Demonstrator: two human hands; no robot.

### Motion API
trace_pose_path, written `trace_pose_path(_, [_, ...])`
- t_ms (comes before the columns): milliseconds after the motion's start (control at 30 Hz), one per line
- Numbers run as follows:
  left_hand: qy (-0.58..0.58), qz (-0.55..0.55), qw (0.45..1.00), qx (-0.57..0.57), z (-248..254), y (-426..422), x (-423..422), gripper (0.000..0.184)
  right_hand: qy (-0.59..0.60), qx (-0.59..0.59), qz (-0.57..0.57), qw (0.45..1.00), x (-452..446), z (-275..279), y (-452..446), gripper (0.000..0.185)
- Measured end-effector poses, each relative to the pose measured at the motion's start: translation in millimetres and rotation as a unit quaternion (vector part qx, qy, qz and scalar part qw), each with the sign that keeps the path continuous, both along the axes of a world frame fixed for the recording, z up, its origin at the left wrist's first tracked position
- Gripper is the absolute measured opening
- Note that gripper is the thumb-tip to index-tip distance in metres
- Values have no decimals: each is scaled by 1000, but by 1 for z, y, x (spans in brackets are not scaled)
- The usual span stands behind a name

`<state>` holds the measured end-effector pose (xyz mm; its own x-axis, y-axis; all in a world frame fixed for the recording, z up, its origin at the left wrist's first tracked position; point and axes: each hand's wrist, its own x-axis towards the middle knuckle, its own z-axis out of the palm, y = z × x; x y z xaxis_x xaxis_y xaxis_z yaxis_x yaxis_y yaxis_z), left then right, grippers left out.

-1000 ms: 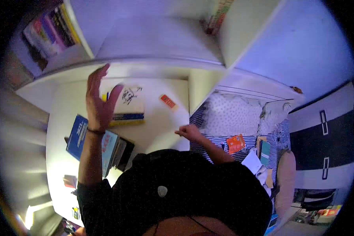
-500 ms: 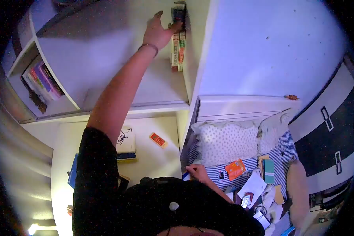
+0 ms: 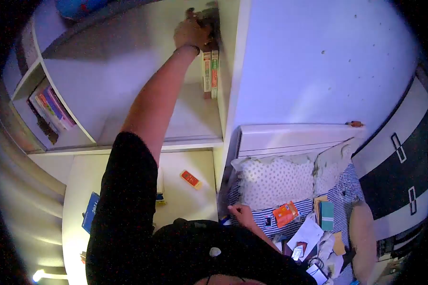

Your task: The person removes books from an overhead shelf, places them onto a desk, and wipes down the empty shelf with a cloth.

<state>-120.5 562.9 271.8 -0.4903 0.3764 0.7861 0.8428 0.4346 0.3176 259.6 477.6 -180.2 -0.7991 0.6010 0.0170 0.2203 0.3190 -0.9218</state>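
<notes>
My left hand (image 3: 192, 34) is raised into the upper right corner of the large shelf compartment. Its fingers are bent around a dark object (image 3: 210, 18), whose shape is hard to make out in shadow. Just below it, two upright books (image 3: 210, 75) with pale, printed spines stand against the shelf's side wall. My right hand (image 3: 242, 214) is low, between the desk and the bed, with its fingers curled and nothing visible in them.
A red and yellow packet (image 3: 190, 179) and a blue book (image 3: 91, 212) lie on the desk (image 3: 188, 206). The bed holds a dotted pillow (image 3: 277, 183), an orange packet (image 3: 285, 214), papers (image 3: 306, 236) and a green notebook (image 3: 327, 216). More books (image 3: 54, 108) fill a small left compartment.
My left hand rose from above the desk to the shelf, then closed around the dark object above the books. The view has tilted upward. My right hand has stayed low, its fingers curled.
</notes>
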Motion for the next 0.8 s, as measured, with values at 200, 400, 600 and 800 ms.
trace_pose_path(200, [-305, -299, 848, 313, -13, -97, 10, 46, 128, -233, 119, 957, -22, 53, 9, 22])
trace_pose_path(400, [-218, -463, 850, -126, -82, -174, 86, 49, 312, -433, 216, 817, -54, 193, -5, 81])
trace_pose_path(600, [-283, -512, 766, -266, -114, -167, 140, 45, 352, -429, 169, 815, -58, 167, -3, 67])
trace_pose_path(800, [-176, -220, 959, -36, -64, -98, 65, 60, 345, -464, 59, 814, -47, 166, -12, 43])
